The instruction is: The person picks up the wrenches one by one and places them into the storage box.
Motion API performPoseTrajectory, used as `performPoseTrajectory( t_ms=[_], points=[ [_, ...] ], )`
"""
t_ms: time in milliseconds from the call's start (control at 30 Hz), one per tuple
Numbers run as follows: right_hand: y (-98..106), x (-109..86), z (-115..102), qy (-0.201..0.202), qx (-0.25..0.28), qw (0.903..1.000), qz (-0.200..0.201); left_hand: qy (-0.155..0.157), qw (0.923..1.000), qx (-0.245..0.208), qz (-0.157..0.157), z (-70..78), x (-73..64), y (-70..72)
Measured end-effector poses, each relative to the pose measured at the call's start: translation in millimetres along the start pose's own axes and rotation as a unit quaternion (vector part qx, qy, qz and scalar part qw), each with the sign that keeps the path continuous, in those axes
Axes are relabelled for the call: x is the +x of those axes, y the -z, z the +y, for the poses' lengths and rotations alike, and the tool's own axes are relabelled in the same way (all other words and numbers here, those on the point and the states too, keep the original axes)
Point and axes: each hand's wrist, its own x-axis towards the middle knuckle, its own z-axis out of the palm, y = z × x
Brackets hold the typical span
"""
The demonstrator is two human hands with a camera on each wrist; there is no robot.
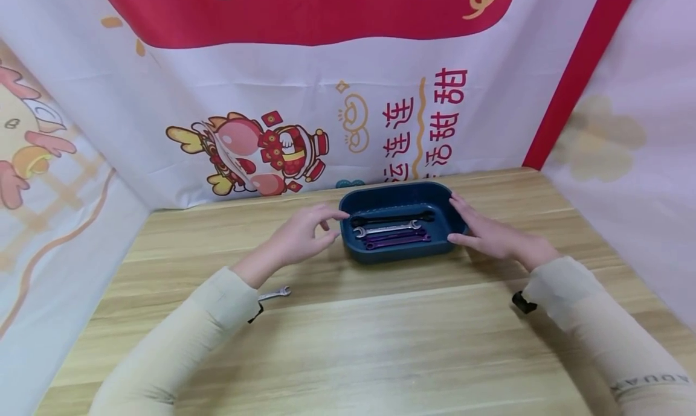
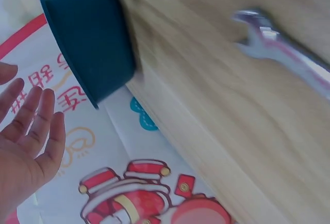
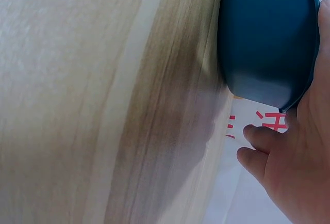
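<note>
A dark blue plastic box [image 1: 405,256] stands near the back of the table, with several wrenches lying inside: a black wrench [image 1: 391,218], a silver open-end wrench [image 1: 387,229] and purple wrenches [image 1: 397,241]. My left hand [image 1: 301,233] hovers at the box's left end, its fingers loosely bent and holding nothing. At the opposite end, my right hand [image 1: 492,230] rests against the box's rim, the thumb at the front corner and the fingers farther back. Another silver open-end wrench [image 2: 268,38] lies on the table beneath my left wrist, its shank partly hidden in the head view.
The light wood table [image 1: 375,343] meets a printed white cloth [image 1: 304,72] just behind the box. Cloth also hangs along the left and right sides. Black straps [image 1: 524,302] show at the wrists.
</note>
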Motion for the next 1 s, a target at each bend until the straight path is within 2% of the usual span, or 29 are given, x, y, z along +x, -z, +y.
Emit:
performPoseTrajectory(
  t_ms=[167,267,533,767,1000],
  points=[
    [0,-0.5,-6,0.004,0.009,1.0,-0.001,0.008,0.9999,-0.006,-0.012,-8.3,-27.0,3.9],
    [1,-1.1,-6,0.004,0.014,0.9999,0.0,0.008,0.9997,-0.012,-0.021,-13.2,-37.5,5.4],
    [0,-3.2,1,0.033,0.026,0.999,0.014,0.04,0.9967,-0.019,-0.068,-26.2,-56.6,7.4],
    [1,-1.6,-3,0.006,0.013,0.9999,-0.003,0.034,0.9959,-0.018,-0.082,-42.4,-73.5,4.9],
    [3,-1.2,-8,-0.001,0.006,1.0,-0.004,0.057,0.9922,-0.026,-0.108,-50.3,-85.8,4.8]
  ],
)
